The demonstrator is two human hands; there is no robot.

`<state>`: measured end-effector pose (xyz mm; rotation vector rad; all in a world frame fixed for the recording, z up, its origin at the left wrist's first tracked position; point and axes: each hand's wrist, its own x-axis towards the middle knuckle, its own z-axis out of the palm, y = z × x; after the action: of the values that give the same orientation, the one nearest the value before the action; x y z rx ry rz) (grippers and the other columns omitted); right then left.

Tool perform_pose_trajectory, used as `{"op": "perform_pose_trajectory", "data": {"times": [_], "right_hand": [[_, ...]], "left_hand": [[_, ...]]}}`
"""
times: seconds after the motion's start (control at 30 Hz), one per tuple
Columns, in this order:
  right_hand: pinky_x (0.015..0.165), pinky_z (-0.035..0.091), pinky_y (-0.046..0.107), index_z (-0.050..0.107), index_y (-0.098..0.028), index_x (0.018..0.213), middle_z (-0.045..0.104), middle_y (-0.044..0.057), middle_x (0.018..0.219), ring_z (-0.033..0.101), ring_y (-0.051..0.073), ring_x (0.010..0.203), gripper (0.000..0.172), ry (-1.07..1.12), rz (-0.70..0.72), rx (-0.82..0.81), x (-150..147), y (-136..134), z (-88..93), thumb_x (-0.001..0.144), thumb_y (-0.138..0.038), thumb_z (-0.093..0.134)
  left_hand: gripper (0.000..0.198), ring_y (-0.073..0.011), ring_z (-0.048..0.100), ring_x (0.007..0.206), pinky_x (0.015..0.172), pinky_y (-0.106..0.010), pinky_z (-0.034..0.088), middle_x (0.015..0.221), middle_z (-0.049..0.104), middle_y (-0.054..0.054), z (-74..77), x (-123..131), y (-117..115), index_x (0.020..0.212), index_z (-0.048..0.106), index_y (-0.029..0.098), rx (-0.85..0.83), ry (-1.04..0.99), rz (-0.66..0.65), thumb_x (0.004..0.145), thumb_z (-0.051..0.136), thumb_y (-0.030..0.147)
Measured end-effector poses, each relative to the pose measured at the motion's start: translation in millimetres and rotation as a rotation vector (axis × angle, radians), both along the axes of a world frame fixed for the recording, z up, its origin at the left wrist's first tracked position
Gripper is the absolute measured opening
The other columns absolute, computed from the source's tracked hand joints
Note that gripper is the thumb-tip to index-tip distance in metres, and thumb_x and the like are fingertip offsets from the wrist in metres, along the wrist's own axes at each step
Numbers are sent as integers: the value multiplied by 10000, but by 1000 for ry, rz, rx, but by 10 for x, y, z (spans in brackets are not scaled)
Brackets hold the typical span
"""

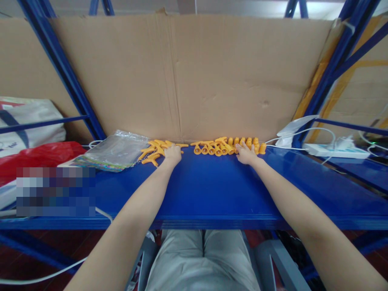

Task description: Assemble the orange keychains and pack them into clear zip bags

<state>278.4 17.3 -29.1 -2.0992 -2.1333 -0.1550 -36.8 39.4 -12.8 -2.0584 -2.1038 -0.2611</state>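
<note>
At the back of the blue shelf, my left hand (172,155) is closed at the right side of a loose pile of orange T-shaped pieces (150,160). An orange tip shows just past its fingers, and thin chains hang off some pieces. Between my hands lies a row of orange pieces with round open ends (211,150), the openings facing me. My right hand (246,154) rests with fingers apart against the right end of this row. Behind and beside its fingers stand several small orange cylinders (262,149). The undersides of both hands are hidden.
A clear plastic bag (117,148) lies left of the pile, near a red bag (39,158). Cardboard (218,76) walls off the back. To the right are a white power strip (333,150) and cables. Blue posts (321,76) frame the shelf (209,190).
</note>
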Motion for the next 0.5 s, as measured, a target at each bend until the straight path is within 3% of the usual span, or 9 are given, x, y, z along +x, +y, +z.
{"op": "perform_pose_trajectory", "data": {"times": [0.23,0.5], "right_hand": [[1187,73,626,279,-152,1558,266,106,1621,71,297,1525,675,13,-28,-28,-50,-49,35,891,-165,384],[1183,104,643,288,-152,1559,280,108,1615,87,314,1521,679,23,-22,-5,-45,-22,4,887,-167,388]], "left_hand": [[322,-292,635,1143,927,-364,487,1193,692,-143,41,38,-4,1137,707,193,26,-124,-25,890,501,168],[359,-282,650,1098,908,-389,445,1125,722,-131,148,92,-85,1131,670,193,260,-199,-87,953,359,216]]}}
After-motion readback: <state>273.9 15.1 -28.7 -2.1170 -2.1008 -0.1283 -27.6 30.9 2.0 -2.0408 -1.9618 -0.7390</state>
